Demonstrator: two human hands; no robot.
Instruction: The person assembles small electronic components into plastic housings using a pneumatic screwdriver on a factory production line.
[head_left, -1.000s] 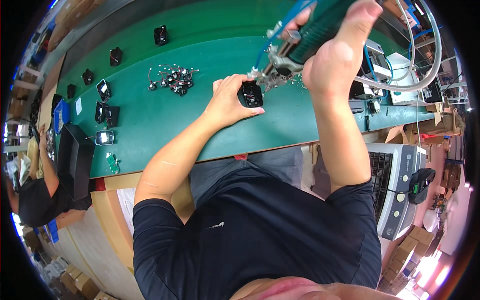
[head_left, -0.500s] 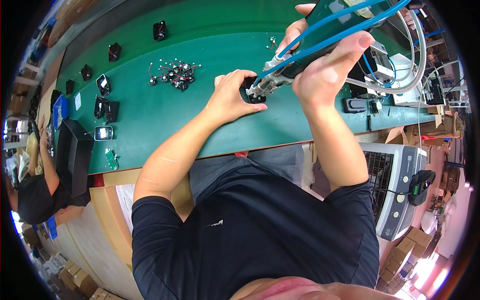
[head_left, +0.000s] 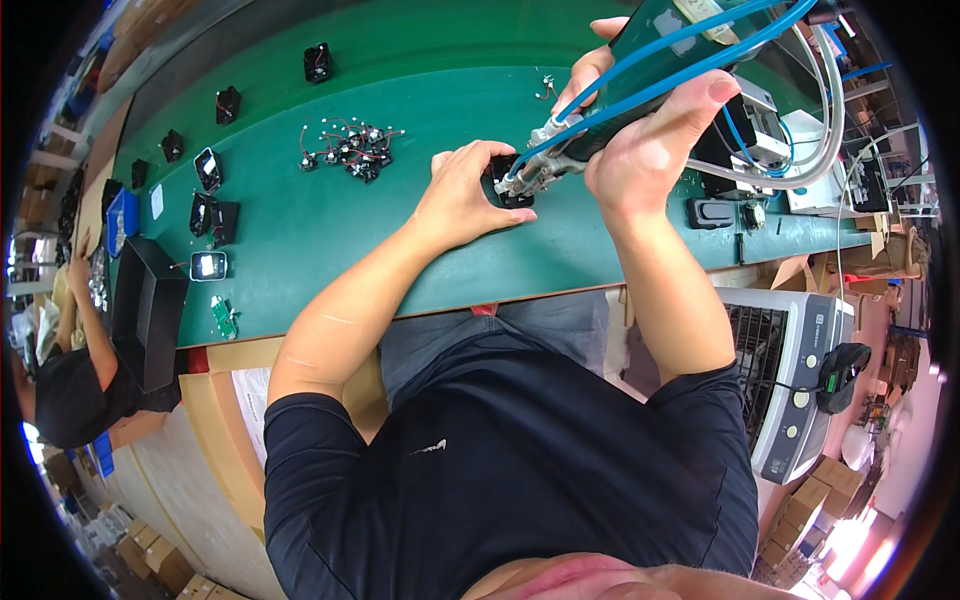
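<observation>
My left hand (head_left: pixel 468 192) lies on the green bench with thumb and fingers closed around a small black housing (head_left: pixel 496 174). My right hand (head_left: pixel 640 150) is wrapped around a dark green power screwdriver (head_left: pixel 645 70), which leans in from the upper right. Its metal nose (head_left: pixel 541 168) reaches down to the housing between my left thumb and fingers. The nose hides part of the housing, so I cannot tell whether a screw is at the tip. Blue hoses run along the tool.
Left of my hands lies a pile of small black parts with red wires (head_left: pixel 362 150). Several black housings, one here (head_left: pixel 228 104), stand farther left, near a black box (head_left: pixel 150 312). A grey power unit (head_left: pixel 752 125) is at right. A co-worker's arm (head_left: pixel 92 325) shows far left.
The screwdriver and my right hand have shifted very slightly; its nose stays at the housing. My left hand holds its place. The co-worker's arm at far left has moved a little.
</observation>
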